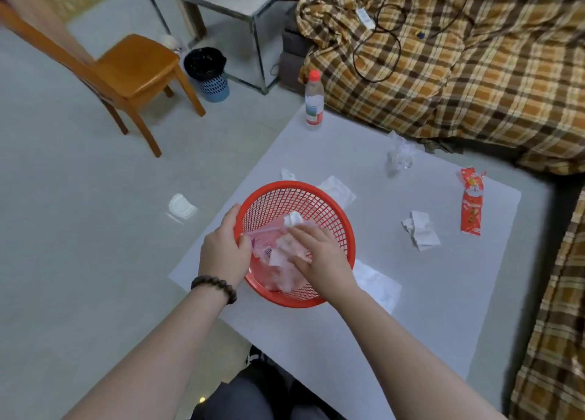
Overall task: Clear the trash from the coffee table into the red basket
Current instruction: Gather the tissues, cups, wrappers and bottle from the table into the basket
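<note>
The red basket (pixel 319 204) stands near the left edge of the white coffee table (pixel 395 293). My left hand (pixel 224 251) grips its left rim. My right hand (pixel 319 258) lies inside it, fingers spread flat on a clear plastic bag (pixel 269 251) and paper; a white tissue wad (pixel 292 219) sits just past my fingertips. On the table lie a red snack wrapper (pixel 471 204), crumpled white paper (pixel 421 229), crumpled clear plastic (pixel 399 155), a tissue (pixel 337 190) behind the basket, a small paper scrap (pixel 287 174) and a white sheet (pixel 376 285) under my right forearm.
A water bottle with a red cap (pixel 314 101) stands at the table's far corner. A plaid-covered sofa (pixel 474 71) borders the far and right sides. On the floor to the left are a wooden chair (pixel 133 71), a lined blue bin (pixel 207 72) and a white lid (pixel 182 206).
</note>
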